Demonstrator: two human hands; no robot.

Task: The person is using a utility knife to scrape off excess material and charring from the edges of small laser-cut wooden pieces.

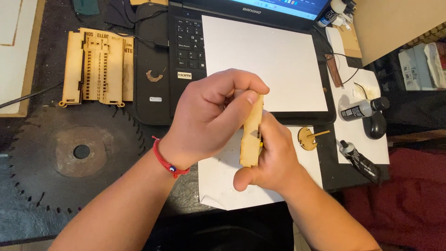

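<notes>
Both hands meet above the near edge of the desk, closed on one piece. The left hand, a red cord bracelet at its wrist, curls over the top and left face of a pale, narrow laser-cut plywood part, thumb and forefinger pinching its upper end; the right hand cups the lower end from behind and the right. The part stands nearly upright, held clear of the desk, over a white sheet of paper.

Progress, as judged: the part appears to be under assembly or fitting, not yet set down; what the fingers press at the hidden inner edge cannot be told. A larger slotted plywood panel assembly lies far left, apparently built, and a small round plywood disc with a stick waits just right of the hands, untouched.

Surroundings: a black laptop with a white sheet across its keyboard lies beyond the hands; a large rusty circular saw blade lies near left; black-and-white glue bottles, a black tube and a black computer mouse crowd the right side. Nothing blocks the hands.
</notes>
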